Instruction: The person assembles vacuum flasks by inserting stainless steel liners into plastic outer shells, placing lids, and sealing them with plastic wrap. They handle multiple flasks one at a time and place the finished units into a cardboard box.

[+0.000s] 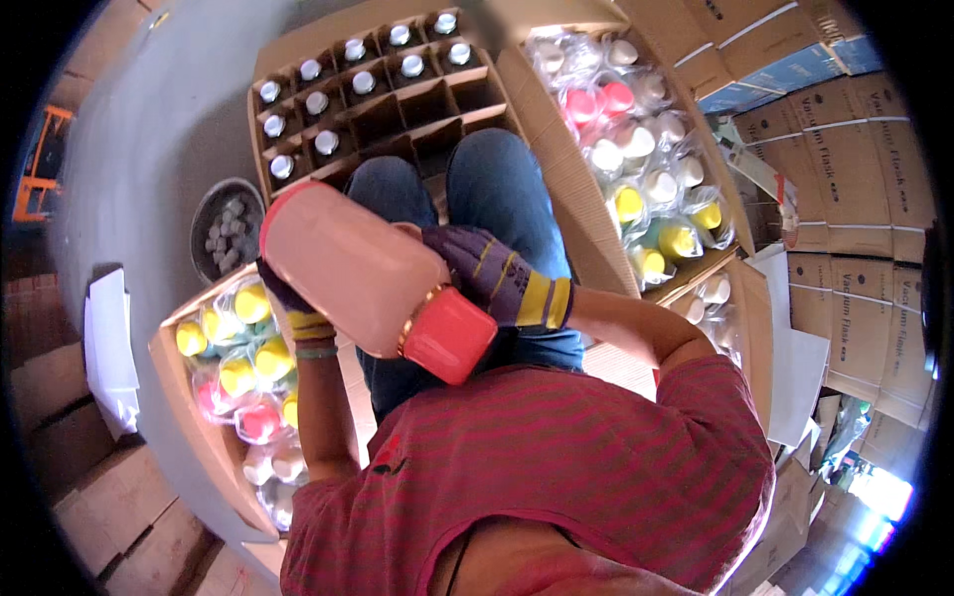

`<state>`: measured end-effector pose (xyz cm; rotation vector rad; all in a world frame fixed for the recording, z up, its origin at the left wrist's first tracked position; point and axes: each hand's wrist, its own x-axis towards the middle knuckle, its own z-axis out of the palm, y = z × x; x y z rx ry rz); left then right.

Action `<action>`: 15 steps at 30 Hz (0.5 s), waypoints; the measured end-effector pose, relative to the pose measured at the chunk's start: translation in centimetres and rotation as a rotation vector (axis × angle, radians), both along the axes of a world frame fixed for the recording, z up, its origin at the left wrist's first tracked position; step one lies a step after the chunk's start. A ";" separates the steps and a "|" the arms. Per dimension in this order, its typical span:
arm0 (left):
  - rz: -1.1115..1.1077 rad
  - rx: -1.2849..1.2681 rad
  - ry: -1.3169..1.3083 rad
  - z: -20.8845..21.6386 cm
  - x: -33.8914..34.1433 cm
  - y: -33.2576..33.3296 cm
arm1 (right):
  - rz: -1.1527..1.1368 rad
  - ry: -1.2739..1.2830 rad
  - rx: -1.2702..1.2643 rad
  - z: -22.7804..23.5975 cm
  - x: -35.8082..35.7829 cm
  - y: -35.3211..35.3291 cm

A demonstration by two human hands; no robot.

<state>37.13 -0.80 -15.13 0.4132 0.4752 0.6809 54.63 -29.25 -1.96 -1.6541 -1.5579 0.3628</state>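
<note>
A large pink vacuum flask [348, 263] with a red cap [452, 336] and a gold band at its neck lies tilted across my lap, cap end toward my body. Supporting its red-rimmed base end from the left is my left hand [286, 291], in a dark glove with yellow bands; most of its fingers are hidden by the flask. My right hand [487, 273], in a purple and yellow striped glove, is closed against the flask's right side near the neck. The flask hides what its fingertips touch.
Ahead stands a divided carton [383, 124] holding several silver-tipped bottle-like pieces. Cartons of plastic-wrapped flasks with coloured caps stand at the right [586, 184] and left [164, 372]. A dark bowl [199, 248] holds grey lumps. Stacked brown boxes [845, 219] line the right.
</note>
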 end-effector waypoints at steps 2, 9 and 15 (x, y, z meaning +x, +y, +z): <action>-0.017 0.415 0.272 2.9 1.2 -0.4 | -0.007 0.069 -0.012 -0.3 0.3 1.4; -0.210 -0.105 -0.014 1.8 1.1 3.6 | -0.094 0.096 -0.045 -2.2 0.8 4.6; -0.533 0.061 -0.028 9.6 3.1 2.6 | -0.017 0.354 0.022 2.1 2.8 2.2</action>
